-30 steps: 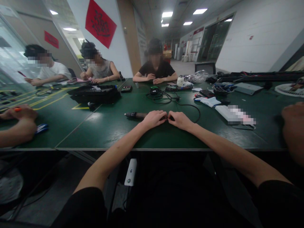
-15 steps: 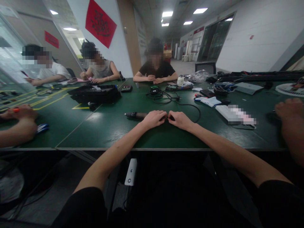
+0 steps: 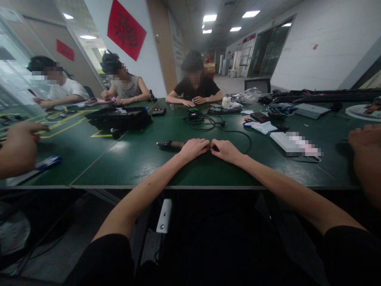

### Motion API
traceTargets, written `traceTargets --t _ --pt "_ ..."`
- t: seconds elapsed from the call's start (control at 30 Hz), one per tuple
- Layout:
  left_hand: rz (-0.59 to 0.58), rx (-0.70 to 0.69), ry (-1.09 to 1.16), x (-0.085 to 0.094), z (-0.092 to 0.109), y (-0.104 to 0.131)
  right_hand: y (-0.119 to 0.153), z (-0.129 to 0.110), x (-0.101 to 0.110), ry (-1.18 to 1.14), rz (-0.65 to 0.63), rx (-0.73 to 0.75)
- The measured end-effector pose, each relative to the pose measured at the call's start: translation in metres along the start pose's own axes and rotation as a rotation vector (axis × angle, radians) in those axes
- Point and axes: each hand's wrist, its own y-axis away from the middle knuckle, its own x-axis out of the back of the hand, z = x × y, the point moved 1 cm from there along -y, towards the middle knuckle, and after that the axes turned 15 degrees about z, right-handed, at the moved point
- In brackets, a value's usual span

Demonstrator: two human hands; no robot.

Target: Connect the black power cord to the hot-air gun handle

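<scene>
My left hand (image 3: 195, 149) and my right hand (image 3: 225, 150) meet over the green table (image 3: 125, 171), fingertips almost touching. Both have their fingers closed in a pinch around something too small and hidden to make out. A dark cylindrical tool (image 3: 169, 144) with a metal tip pointing left lies on the table, its right end hidden behind my left hand. Beyond my hands lies a coiled black cable (image 3: 205, 123), and one strand of it curves down near my right hand.
A black tray (image 3: 119, 118) stands at the back left. To the right lie a white and blue glove (image 3: 262, 127) and a white box (image 3: 284, 143). Other people's arms reach in at both edges, and people sit across the table.
My hands have barely moved. The arm at the left edge has lifted and shifted left, uncovering more of a blue and white item. The person opposite has moved their hands apart.
</scene>
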Motion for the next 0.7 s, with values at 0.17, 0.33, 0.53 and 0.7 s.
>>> traceTargets --t 0.17,0.33,0.53,0.7 --pt "-0.003 0.002 -0.018 0.0004 0.0001 -0.0013 0.0 -0.0003 0.0008 -0.018 -0.011 -0.007" --pt "0.007 0.008 -0.052 -0.0015 0.0003 -0.0022 -0.0006 0.0004 0.001 0.001 -0.012 0.005" --pt "0.003 0.026 -0.02 0.0004 0.0008 -0.0029 -0.0003 0.0012 -0.0001 0.008 -0.016 0.001" --pt "0.042 -0.001 0.045 0.0045 0.0021 0.0015 0.0001 0.0016 0.0 -0.004 -0.016 0.006"
